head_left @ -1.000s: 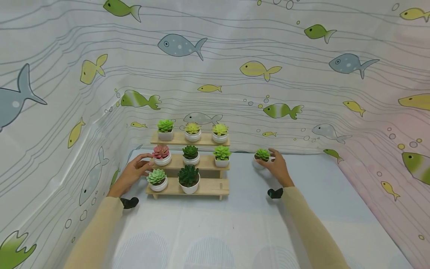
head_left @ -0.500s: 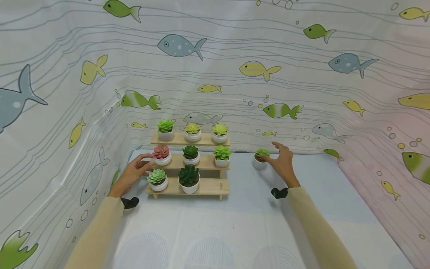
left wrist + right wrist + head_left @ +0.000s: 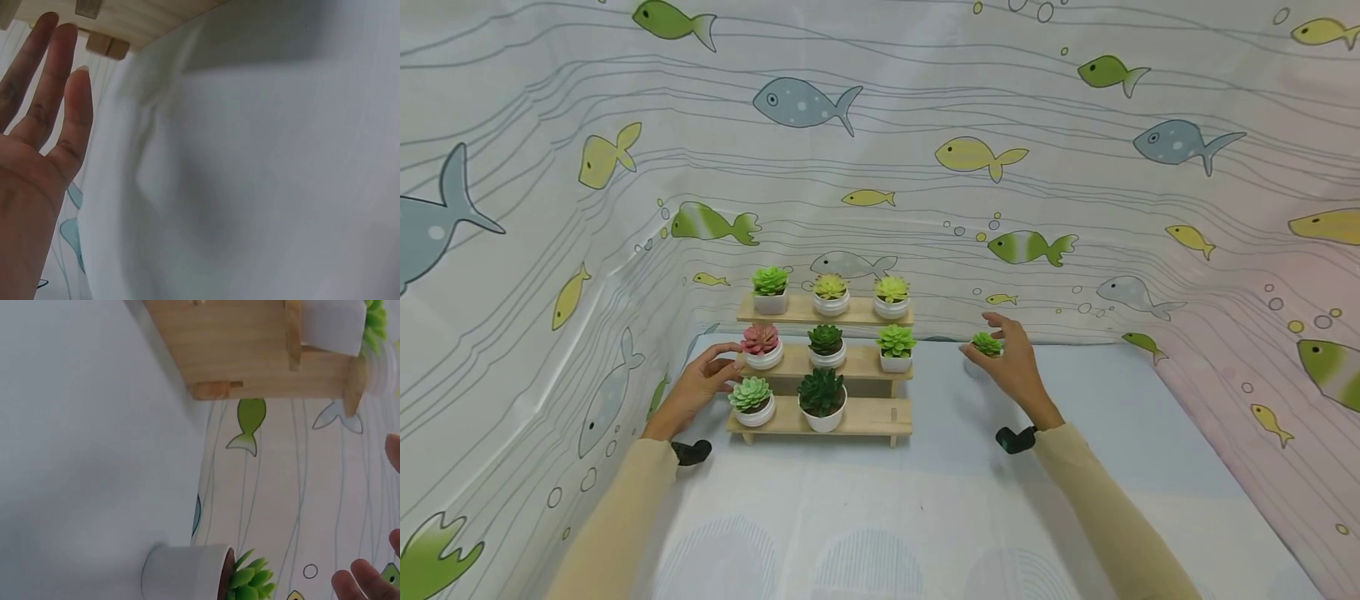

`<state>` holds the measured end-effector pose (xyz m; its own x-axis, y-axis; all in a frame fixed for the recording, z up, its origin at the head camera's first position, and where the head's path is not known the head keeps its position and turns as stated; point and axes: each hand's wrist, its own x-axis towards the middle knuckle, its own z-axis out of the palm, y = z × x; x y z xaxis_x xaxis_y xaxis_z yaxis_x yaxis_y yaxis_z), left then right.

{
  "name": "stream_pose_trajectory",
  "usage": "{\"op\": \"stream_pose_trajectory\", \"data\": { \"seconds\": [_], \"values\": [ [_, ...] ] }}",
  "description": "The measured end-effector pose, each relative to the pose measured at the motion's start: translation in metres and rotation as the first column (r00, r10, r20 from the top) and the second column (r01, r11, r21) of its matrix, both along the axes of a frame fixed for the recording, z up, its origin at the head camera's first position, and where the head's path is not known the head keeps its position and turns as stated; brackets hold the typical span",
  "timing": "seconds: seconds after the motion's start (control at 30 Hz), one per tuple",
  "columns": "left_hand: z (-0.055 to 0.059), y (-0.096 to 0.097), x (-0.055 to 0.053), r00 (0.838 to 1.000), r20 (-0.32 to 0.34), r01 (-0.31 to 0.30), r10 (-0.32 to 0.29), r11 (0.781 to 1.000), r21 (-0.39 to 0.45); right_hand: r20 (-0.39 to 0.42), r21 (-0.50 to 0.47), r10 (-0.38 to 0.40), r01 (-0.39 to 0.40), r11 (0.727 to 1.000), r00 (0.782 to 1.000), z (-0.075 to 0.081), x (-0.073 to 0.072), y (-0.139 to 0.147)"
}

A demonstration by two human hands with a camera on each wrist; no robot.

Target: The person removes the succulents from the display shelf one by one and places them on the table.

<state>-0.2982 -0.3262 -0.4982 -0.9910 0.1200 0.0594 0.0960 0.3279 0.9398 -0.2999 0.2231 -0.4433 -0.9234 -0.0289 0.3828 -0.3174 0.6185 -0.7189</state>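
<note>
A three-tier wooden stand [image 3: 868,417] holds several small artificial succulents in white pots. My left hand [image 3: 696,387] is at its left side, fingertips at the middle tier beside the pink succulent [image 3: 760,342]. In the left wrist view its fingers [image 3: 39,103] reach up, fairly straight, towards the wood. A lone green potted succulent [image 3: 987,343] stands on the table, right of the stand. My right hand [image 3: 1015,362] hovers over it with fingers and thumb spread, hiding much of the pot. In the right wrist view the white pot [image 3: 184,573] stands apart from the fingertips [image 3: 369,578].
On the bottom tier are a pale green succulent [image 3: 751,398] and a dark green one [image 3: 822,396], with bare wood [image 3: 880,414] to their right. A white cloth covers the table [image 3: 880,508]. Fish-patterned sheeting [image 3: 895,108] encloses the back and sides.
My right hand has come off the lone succulent's pot, moved right, then back left above it. The pot stays about where it was. My left hand has kept its place.
</note>
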Motion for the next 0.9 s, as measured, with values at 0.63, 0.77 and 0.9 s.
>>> {"op": "stream_pose_trajectory", "data": {
  "seconds": [0.63,0.77,0.9],
  "values": [
    [-0.002,0.001,0.000,1.000,0.016,-0.018,0.018,0.999,0.044,-0.049,0.019,0.219,-0.218,0.976,0.975,0.016,0.032,-0.051],
    [-0.001,0.001,0.000,1.000,0.014,-0.016,0.015,0.998,0.061,-0.053,0.025,0.258,-0.257,0.966,0.965,0.014,0.038,-0.058],
    [0.000,0.002,0.000,1.000,0.006,-0.011,0.011,0.998,0.062,-0.051,0.027,0.294,-0.293,0.956,0.955,0.015,0.043,-0.065]
  ]
}}
